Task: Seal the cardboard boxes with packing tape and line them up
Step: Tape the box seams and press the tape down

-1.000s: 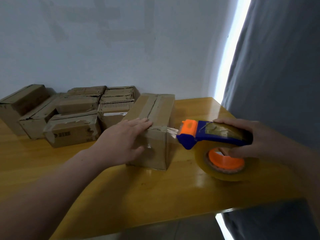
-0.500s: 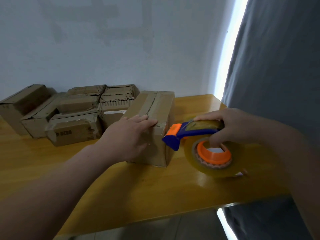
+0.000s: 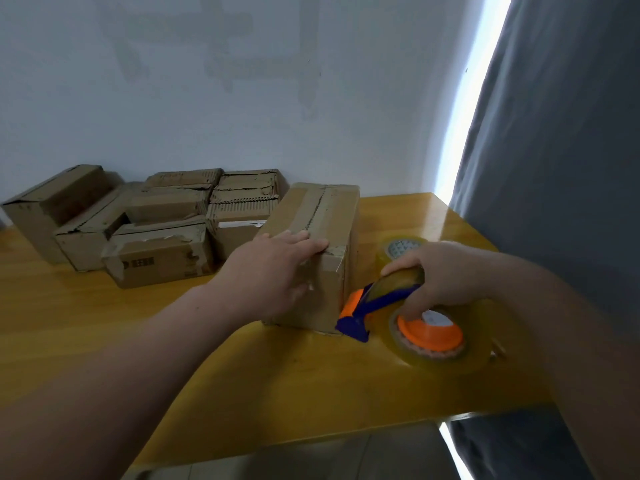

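tape dispenser's nose at the foot of the box, left hand flat on top

head view: a yellow wooden counter (image 3: 104, 323) fills the lower part of the frame. just past its centre stands a cardboard box (image 3: 322, 216), its long top seam running toward 12 o'clock with a paler band along it. the left hand (image 3: 273, 271) reaches in from 7 o'clock and lies over the box's near top edge. its fingers are straight and together on the top and its palm is against the near face, so it presses and grasps nothing.

at 4 o'clock of the box, the right hand (image 3: 446, 271) is curled round the handle of a blue and orange tape dispenser (image 3: 374, 299), with fingers tucked down toward the roll's core. the dispenser's nose points to 9 o'clock and touches the box's near right corner low down, at counter level. its roll of clear tape (image 3: 433, 341), on an orange hub, is at the counter surface; whether it rests on it or hangs just above, i cannot tell.

at 12 o'clock of the right hand a second tape roll (image 3: 401, 247) lies flat on the counter, partly hidden by the hand. at 9 o'clock of the box a cluster of other cardboard boxes (image 3: 156, 251) sits packed together against the pale wall (image 3: 242, 98), some with torn flaps. a grey curtain (image 3: 554, 168) hangs along the right side, with a bright strip of light at its edge.
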The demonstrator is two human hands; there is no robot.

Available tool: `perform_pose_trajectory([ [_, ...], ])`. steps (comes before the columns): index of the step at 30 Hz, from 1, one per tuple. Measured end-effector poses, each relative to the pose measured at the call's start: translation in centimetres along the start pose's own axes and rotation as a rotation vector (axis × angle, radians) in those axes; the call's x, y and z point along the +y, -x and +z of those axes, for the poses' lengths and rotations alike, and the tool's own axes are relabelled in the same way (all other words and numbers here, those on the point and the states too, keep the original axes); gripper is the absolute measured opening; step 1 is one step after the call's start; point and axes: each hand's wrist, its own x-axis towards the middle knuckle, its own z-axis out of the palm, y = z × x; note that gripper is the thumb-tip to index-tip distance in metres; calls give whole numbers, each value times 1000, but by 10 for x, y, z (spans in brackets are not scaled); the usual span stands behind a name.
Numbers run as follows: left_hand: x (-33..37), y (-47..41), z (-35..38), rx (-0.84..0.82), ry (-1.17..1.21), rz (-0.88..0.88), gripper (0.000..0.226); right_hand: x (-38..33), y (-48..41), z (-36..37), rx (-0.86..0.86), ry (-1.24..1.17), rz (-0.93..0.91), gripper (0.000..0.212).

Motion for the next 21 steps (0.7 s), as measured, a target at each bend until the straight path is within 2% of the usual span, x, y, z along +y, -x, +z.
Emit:
perform_pose_trajectory([
  [2, -1, -1, 2, 22, 7, -3, 64, -2, 5, 4, 90, 134, 15, 83],
  [4, -2, -3, 5, 48, 14, -25, 62, -3, 10, 10, 232, 190, 72, 84],
  [7, -2, -4, 11, 112, -14, -61, 59, 0, 8, 22, 450, 176, 126, 53],
  [9, -1, -3, 13, 138, -30, -70, 59, 2, -1, 33, 532, 150, 150, 44],
  [13, -3, 0, 13, 179, -57, -57, 56, -6, -20, 61, 612, 143, 203, 47],
  [16, -7, 4, 12, 188, -55, -61, 55, -13, -29, 83, 659, 210, 190, 36],
  [18, -13, 6, 11, 195, -53, -66, 50, -16, -34, 97, 622, 275, 171, 34],
  [21, -21, 10, 11, 167, -21, -67, 45, -17, -38, 106, 541, 305, 138, 43],
])
